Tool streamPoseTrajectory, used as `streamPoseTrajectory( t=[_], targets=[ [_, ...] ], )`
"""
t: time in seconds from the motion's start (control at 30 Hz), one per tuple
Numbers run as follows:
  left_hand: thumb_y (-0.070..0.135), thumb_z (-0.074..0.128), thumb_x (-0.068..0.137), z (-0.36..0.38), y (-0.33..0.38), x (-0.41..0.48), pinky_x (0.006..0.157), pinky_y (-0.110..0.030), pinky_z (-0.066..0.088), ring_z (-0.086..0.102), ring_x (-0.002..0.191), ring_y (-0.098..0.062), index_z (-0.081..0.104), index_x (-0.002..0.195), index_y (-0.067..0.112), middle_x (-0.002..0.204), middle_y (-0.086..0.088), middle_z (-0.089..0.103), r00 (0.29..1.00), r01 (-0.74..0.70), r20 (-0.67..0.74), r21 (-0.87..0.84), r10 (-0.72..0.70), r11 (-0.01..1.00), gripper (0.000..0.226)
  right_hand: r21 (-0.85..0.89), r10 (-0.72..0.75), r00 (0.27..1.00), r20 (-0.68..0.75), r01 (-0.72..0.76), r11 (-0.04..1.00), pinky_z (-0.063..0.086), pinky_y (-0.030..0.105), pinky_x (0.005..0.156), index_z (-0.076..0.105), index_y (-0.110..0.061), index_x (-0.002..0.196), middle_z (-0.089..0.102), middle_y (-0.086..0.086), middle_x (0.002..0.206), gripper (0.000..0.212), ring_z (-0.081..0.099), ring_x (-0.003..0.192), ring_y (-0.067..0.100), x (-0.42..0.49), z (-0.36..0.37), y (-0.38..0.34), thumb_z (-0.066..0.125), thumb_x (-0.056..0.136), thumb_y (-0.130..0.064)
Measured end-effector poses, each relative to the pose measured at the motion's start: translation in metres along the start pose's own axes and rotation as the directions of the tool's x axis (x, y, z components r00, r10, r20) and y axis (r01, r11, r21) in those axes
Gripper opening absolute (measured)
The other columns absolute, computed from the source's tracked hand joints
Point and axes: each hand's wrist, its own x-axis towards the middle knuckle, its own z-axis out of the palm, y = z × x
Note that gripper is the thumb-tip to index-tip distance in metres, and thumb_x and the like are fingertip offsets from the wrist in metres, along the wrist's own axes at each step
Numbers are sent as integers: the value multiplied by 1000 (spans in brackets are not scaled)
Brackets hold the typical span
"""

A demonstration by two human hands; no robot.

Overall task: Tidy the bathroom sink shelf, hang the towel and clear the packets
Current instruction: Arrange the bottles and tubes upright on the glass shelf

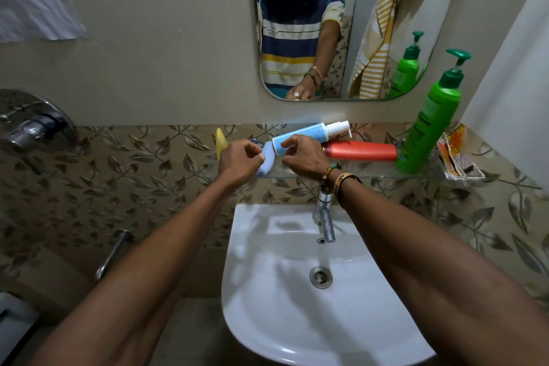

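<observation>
On the glass shelf [386, 176] above the sink, my left hand [239, 161] pinches a pale lavender tube [266, 161]. My right hand [304, 157] curls round a blue pump bottle [306, 134] that lies tilted, its white nozzle pointing right. Behind my right hand an orange-red bottle [361, 150] lies on its side. A tall green pump bottle [427, 125] stands upright further right. Torn orange packets [454, 154] sit at the shelf's right end. A yellow item [221, 142] stands at the left end. A yellow striped towel [383, 24] shows in the mirror.
The white basin [267, 291] with a chrome tap [325, 221] lies below the shelf. The mirror [341, 24] hangs above it. A chrome shower mixer [32, 125] is on the left wall, a white cloth [32, 0] at the top left.
</observation>
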Motion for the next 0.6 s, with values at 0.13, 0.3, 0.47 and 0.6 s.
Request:
streamPoseTrajectory(
  t=[0.13, 0.3, 0.47, 0.6],
  targets=[
    [17, 75, 83, 4, -3, 8, 77, -28, 54, 66, 90, -17, 72, 108, 9, 102, -6, 73, 999, -17, 36, 32, 16, 999, 26, -17, 3, 1000, 7, -3, 1000, 55, 30, 83, 68, -8, 119, 73, 12, 107, 41, 67, 94, 21, 5, 5, -2, 68, 79, -12],
    [17, 76, 82, 3, -9, 15, 80, -28, 51, 65, 99, -19, 69, 118, 7, 116, -10, 71, 997, -36, 74, 66, 31, 997, 38, -25, 7, 1000, 6, -6, 1000, 50, 25, 77, 70, -10, 117, 73, 10, 105, 36, 67, 93, 20, 13, 13, -9, 68, 81, -12],
    [22, 76, 83, 2, -14, 18, 83, -32, 53, 61, 101, -19, 65, 123, 7, 123, -12, 67, 983, -34, 180, 95, 17, 995, 43, -52, 9, 1000, 26, -7, 999, 53, 28, 81, 70, -8, 117, 74, 11, 108, 32, 67, 95, 21, 20, 21, -11, 67, 85, -12],
    [24, 77, 82, 4, -15, 17, 85, -35, 55, 64, 105, -25, 66, 120, 7, 123, -14, 67, 973, -58, 226, 106, 33, 993, 43, -67, 21, 998, 53, -18, 998, 54, 31, 91, 72, -4, 115, 73, 14, 113, 32, 69, 102, 23, 22, 24, -12, 67, 84, -8]
  ],
)
